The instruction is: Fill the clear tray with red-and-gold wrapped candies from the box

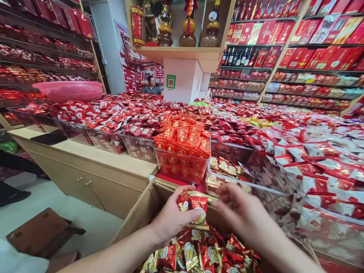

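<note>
Wrapped durian candies point(199, 210), red and gold, are pinched between the thumb and fingers of my left hand point(167, 218). At least two packets show there. Below lies a pile of the same kind of candies point(189, 254) inside an open cardboard box point(142, 208). To the right, my right hand point(246, 210) is blurred above the box, its fingers close to a clear plastic bin point(257, 185). That bin holds some gold and red packets point(224, 165). Whether anything is in the right fingers cannot be made out.
A clear bin of red-orange packets point(183, 142) stands just beyond the box. More candy bins spread left and right, with a pink basket point(71, 91) on top. A phone-like dark slab point(49, 138) rests on the wooden counter point(93, 157). A person point(152, 86) is at the back.
</note>
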A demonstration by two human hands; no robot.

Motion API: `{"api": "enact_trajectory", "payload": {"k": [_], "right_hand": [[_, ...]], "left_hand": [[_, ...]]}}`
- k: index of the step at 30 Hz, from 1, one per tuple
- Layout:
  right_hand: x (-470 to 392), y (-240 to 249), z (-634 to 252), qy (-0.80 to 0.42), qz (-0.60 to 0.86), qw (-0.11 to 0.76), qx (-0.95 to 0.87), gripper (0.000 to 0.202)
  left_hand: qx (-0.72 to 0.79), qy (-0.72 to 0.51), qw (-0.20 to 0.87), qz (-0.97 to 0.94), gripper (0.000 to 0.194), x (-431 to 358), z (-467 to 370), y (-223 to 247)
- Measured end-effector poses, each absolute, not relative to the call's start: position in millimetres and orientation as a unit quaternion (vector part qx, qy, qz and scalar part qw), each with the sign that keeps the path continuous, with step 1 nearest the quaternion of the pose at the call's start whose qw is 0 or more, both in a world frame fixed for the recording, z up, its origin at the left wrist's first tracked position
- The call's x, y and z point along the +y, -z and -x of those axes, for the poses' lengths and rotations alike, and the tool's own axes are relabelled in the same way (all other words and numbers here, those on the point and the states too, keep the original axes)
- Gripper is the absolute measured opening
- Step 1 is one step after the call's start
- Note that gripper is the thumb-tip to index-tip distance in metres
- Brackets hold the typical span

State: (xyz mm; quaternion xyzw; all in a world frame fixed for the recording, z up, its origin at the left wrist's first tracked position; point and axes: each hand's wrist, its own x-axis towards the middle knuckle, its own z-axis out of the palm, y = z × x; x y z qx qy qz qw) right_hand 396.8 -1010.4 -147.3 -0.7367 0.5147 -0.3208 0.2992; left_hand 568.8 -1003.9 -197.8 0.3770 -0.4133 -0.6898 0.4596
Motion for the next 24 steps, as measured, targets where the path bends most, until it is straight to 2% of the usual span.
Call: {"api": "enact_trajectory", "payload": {"k": [2, 4, 9, 13, 18, 20, 24], "right_hand": [[-993.8, 173.3, -403.9, 0.332, 0.699, 0.396, 0.494, 0.021], [-989.8, 194.5, -407.8, 0.367, 0.664, 0.444, 0.477, 0.023], [-993.6, 208.2, -408.1, 0.388, 0.653, 0.444, 0.476, 0.022], [-998.7, 179.7, -398.5, 0.415, 0.671, 0.379, 0.484, 0.021], [-1049.6, 120.6, -357.3, 0.506, 0.646, 0.176, 0.544, 0.020], [-1079.3, 110.1, -342.6, 0.436, 0.641, 0.134, 0.617, 0.016], [-1121.2, 117.8, -337.4, 0.204, 0.627, 0.206, 0.723, 0.003]], "left_hand": [[-0.421, 0.688, 0.457, -0.375, 0.055, -1002.5, -567.0, 199.8], [-0.422, 0.689, 0.454, -0.375, 0.055, -1001.3, -565.2, 201.3], [-0.436, 0.696, 0.442, -0.361, 0.055, -1000.3, -562.1, 196.9], [-0.404, 0.699, 0.482, -0.341, 0.054, -1001.0, -562.8, 183.3], [-0.361, 0.697, 0.500, -0.365, 0.049, -1003.4, -571.3, 173.4], [-0.355, 0.710, 0.488, -0.363, 0.046, -1004.4, -574.2, 175.0], [-0.361, 0.729, 0.458, -0.357, 0.042, -1006.0, -576.0, 182.1]]}}
